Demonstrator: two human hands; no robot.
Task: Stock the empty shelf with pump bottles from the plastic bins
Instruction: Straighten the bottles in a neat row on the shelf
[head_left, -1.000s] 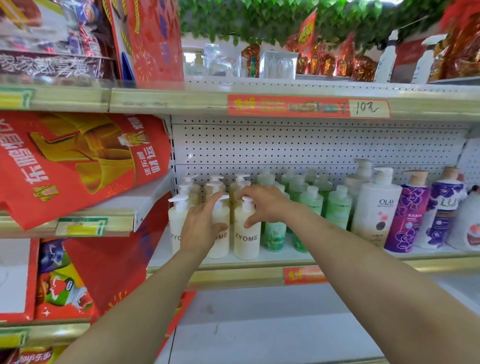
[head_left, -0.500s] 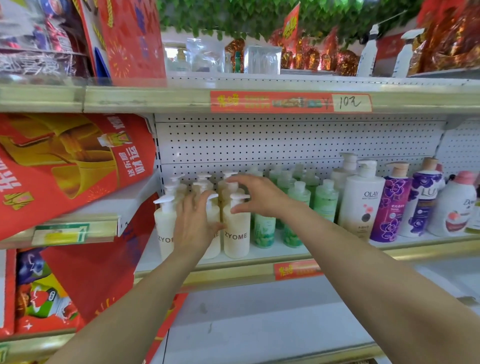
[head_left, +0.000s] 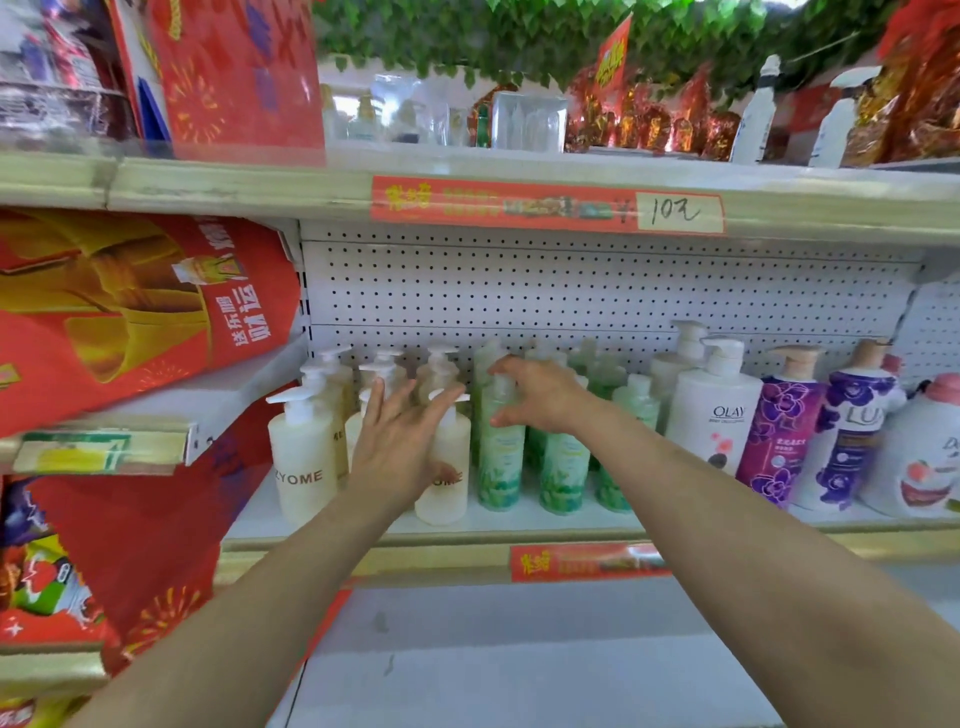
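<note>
Left hand (head_left: 400, 447) flat, fingers spread, pressed against cream pump bottles (head_left: 304, 457) standing at the shelf (head_left: 363, 558) front, left end. Right hand (head_left: 543, 397) cupped over green bottle (head_left: 501, 462) top (grip unclear, blurred). Hands apart.

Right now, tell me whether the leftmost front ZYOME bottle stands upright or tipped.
Upright. The ZYOME bottle stands on its base on the shelf, pump head on top, label level.

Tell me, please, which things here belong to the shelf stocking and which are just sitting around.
Job: cream pump bottles, green bottles, shelf, left hand over the cream ones, right hand at a green bottle's top.
Just there: big white bottle, purple bottles, red bags, price tag, glassware up top.
</note>
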